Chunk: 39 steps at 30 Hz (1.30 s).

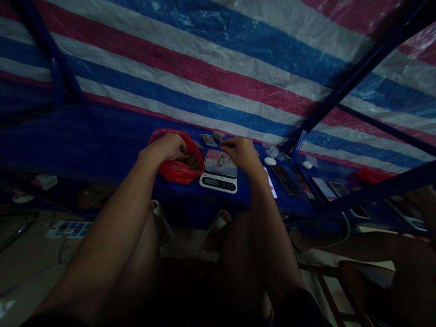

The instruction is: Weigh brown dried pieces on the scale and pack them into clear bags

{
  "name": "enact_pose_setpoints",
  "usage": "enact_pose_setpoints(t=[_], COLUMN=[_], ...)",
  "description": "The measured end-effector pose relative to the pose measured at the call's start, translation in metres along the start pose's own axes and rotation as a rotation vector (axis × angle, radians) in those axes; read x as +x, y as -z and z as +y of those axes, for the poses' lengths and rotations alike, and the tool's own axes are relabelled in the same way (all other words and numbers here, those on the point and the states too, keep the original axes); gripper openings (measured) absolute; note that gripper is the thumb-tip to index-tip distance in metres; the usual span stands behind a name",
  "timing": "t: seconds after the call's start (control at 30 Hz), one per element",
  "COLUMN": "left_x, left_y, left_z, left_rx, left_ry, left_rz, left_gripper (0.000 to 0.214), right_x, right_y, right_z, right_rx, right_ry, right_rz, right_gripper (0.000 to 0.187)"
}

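My left hand (171, 146) reaches into an open red plastic bag (177, 172), its fingers bent down at small brown pieces (192, 161). Whatever its fingertips hold is hidden. Beside the bag stands a white digital scale (218, 182) with a flat weighing plate. On that plate rests a small shiny cylindrical cup (221, 161). My right hand (241, 152) hovers over the plate's right side, thumb and fingers pinched together just above the cup. A tiny thing may be in the pinch, too small and dark to name.
Small clear bags with brown contents (208, 139) lie behind the scale. To the right are a white rounded object (270, 161), a dark phone (286, 179) and more phones. Blue metal posts (315, 113) and a striped tarp (204, 77) bound the blue bench. Another person's leg (368, 247) is at right.
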<state>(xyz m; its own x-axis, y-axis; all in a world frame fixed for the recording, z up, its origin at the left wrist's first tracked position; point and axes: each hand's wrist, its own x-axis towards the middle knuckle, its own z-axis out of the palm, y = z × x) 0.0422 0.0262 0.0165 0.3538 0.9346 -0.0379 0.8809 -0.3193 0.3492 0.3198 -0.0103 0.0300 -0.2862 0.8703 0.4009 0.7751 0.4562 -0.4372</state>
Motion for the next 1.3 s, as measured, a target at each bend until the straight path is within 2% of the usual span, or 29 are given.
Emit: enact_pose_setpoints(t=[0.1, 0.2, 0.47, 0.67, 0.87, 1.07, 1.3], left_x=[0.004, 0.007, 0.005, 0.006, 0.011, 0.019, 0.023], left_y=[-0.002, -0.002, 0.003, 0.003, -0.006, -0.018, -0.023], left_z=[-0.001, 0.004, 0.037, 0.052, 0.068, 0.072, 0.071], left_rx=[-0.045, -0.081, -0.132, -0.171, -0.258, -0.217, -0.245], left_ry=[-0.036, -0.067, -0.103, -0.147, -0.253, -0.288, -0.315], left_rz=[0.017, 0.021, 0.107, 0.156, 0.221, 0.231, 0.222], left_gripper=[0.023, 0.023, 0.024, 0.025, 0.027, 0.03, 0.029], right_x=[-0.006, -0.007, -0.004, 0.0, 0.005, 0.004, 0.001], right_y=[0.011, 0.012, 0.01, 0.005, -0.013, -0.025, -0.024], right_z=[0.01, 0.013, 0.01, 0.013, 0.017, 0.022, 0.023], right_rx=[-0.03, -0.076, -0.168, -0.068, 0.043, 0.088, 0.141], right_ry=[0.01, 0.025, 0.003, -0.006, -0.027, -0.034, -0.027], right_rz=[-0.025, -0.09, -0.196, -0.063, 0.037, 0.026, 0.039], right_gripper=[0.022, 0.024, 0.023, 0.027, 0.025, 0.027, 0.024])
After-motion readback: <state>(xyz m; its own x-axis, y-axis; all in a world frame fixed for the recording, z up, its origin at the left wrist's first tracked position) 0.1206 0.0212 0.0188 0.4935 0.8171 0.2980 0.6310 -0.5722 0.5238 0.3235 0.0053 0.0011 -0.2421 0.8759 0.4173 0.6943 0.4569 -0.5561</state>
